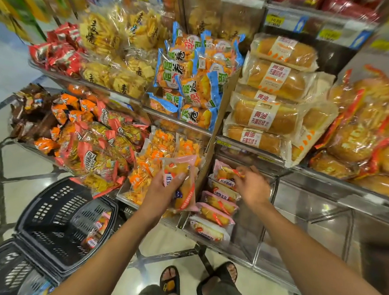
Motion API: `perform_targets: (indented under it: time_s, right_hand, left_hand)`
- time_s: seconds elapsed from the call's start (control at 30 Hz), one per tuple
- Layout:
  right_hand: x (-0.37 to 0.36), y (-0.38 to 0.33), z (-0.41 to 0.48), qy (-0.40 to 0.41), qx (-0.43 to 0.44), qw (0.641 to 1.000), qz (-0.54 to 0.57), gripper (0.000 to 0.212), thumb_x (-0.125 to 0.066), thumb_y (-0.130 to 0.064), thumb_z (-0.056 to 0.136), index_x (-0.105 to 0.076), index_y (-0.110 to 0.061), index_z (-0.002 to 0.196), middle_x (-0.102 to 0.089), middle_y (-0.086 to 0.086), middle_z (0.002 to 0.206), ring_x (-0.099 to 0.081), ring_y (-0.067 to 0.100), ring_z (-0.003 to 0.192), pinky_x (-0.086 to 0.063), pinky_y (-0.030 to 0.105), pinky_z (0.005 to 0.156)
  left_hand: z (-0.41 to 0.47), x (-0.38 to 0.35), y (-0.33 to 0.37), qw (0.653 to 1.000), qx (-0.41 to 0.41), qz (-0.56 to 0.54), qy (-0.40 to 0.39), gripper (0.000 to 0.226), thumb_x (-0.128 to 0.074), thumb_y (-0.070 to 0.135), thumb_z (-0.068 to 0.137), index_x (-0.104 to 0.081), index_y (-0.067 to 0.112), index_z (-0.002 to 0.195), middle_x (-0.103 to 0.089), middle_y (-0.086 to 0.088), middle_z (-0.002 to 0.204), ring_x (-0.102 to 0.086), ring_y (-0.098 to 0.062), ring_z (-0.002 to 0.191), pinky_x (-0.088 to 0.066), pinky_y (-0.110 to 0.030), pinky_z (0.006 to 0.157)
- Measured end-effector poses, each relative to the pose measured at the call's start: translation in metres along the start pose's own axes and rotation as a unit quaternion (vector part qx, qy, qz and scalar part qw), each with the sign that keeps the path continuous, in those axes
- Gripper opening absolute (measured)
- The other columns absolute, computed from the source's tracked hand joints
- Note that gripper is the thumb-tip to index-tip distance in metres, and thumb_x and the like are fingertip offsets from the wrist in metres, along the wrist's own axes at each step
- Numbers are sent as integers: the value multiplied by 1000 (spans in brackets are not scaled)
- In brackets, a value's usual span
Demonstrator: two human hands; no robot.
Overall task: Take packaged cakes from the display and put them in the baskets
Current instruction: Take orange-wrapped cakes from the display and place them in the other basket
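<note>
In the head view, a pink-edged clear plastic cake pack [183,191] is gripped by the left hand [163,186] just left of the frame's centre, with the thumb across its front. It is held in the air in front of bags of orange snack cubes [158,145]. At 3 o'clock from it, the right hand [252,183] is set with curled fingers on the rearmost cake pack [223,173], which is pinched at its upper edge. That pack heads a row of like packs [217,204] standing in a clear acrylic display bin [248,227]. At 8 o'clock from the left hand a black perforated plastic basket [52,212] is seen, with further cake packs [97,231] against its right wall. A second black basket [3,270] adjoins it at 7 o'clock. Wrapped golden bread loaves [276,84] are stacked at 1 o'clock.
</note>
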State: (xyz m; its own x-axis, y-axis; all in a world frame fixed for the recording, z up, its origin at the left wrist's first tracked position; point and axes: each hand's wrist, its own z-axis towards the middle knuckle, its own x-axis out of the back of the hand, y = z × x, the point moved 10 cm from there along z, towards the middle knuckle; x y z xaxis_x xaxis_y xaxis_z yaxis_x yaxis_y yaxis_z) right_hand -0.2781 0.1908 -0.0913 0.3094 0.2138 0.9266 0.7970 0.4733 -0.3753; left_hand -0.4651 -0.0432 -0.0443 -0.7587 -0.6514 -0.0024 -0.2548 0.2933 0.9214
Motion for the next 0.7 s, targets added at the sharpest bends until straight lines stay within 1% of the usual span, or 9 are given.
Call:
perform_targets:
  time_s: [0.07, 0.13, 0.2, 0.27, 0.33, 0.43, 0.57, 0.63, 0.7]
  right_hand:
    - [9, -11, -10, -4, 13, 997, 76, 16, -58, -44, 96, -65, -38, 109, -64, -17, 106, -65, 6, 94, -56, 36, 85]
    - [22, -28, -26, -21, 2, 980, 198, 9, -63, -38, 96, -69, -34, 101, -67, -21, 98, -62, -3, 92, -53, 27, 85]
    - [35, -55, -44, -57, 4, 946, 319, 7, -65, -35, 97, -71, -31, 100, -70, -16, 93, -64, -4, 88, -51, 21, 80]
    - [47, -84, -63, -106, 32, 910, 400, 12, -68, -31, 96, -69, -29, 108, -72, -11, 101, -66, -2, 94, -54, 21, 82]
    - [49, -101, -76, -145, 34, 882, 446, 28, -75, -25, 91, -66, -23, 117, -73, -6, 110, -68, 3, 103, -55, 23, 90]
    - [50, -103, -82, -139, 22, 879, 455, 39, -82, -18, 85, -65, -19, 120, -74, -2, 111, -69, 10, 105, -55, 27, 94]
    - [68, -80, -74, -112, 20, 894, 433, 39, -85, -19, 82, -68, -25, 116, -75, -6, 109, -70, 9, 103, -57, 29, 88]
    - [75, -58, -68, -99, 11, 918, 383, 38, -85, -24, 81, -68, -30, 114, -74, -11, 105, -69, 3, 98, -57, 27, 84]
    - [76, -31, -59, -84, -3, 950, 302, 37, -86, -32, 79, -66, -39, 109, -73, -19, 101, -68, -1, 94, -57, 29, 83]
  left_hand:
    - [-2, -9, 7, 1000, -10, 2, -17, 31, -66, 43, 95, -63, 21, 116, -78, 2, 96, -77, -17, 90, -63, -35, 75]
    - [-4, -17, 13, 1000, -19, 1, -25, 20, -63, 38, 100, -64, 24, 114, -78, 5, 92, -76, -11, 85, -60, -25, 70]
    - [-6, -28, 20, 998, -33, 8, -47, 23, -63, 40, 100, -64, 26, 118, -78, 4, 100, -76, -11, 93, -60, -25, 76]
    - [-7, -40, 25, 997, -42, 5, -69, 27, -63, 41, 100, -63, 26, 122, -77, 0, 107, -75, -14, 99, -61, -31, 84]
    - [-8, -50, 32, 996, -59, 1, -70, 25, -63, 35, 101, -63, 21, 122, -76, -1, 104, -74, -7, 93, -59, -21, 77]
    - [-10, -65, 44, 992, -99, 15, -78, 28, -62, 30, 102, -61, 16, 126, -74, 2, 106, -72, -4, 94, -51, -9, 71]
    - [-4, -65, 44, 986, -127, 51, -95, 38, -61, 36, 101, -55, 20, 136, -67, 6, 126, -63, -11, 119, -49, -15, 88]
    - [3, -52, 42, 970, -173, 155, -71, 50, -54, 49, 102, -47, 28, 146, -53, 11, 144, -46, -5, 135, -40, -25, 105]
    - [8, -39, 41, 915, -242, 321, -34, 59, -40, 62, 103, -39, 31, 154, -43, 11, 153, -32, -8, 143, -32, -36, 116]
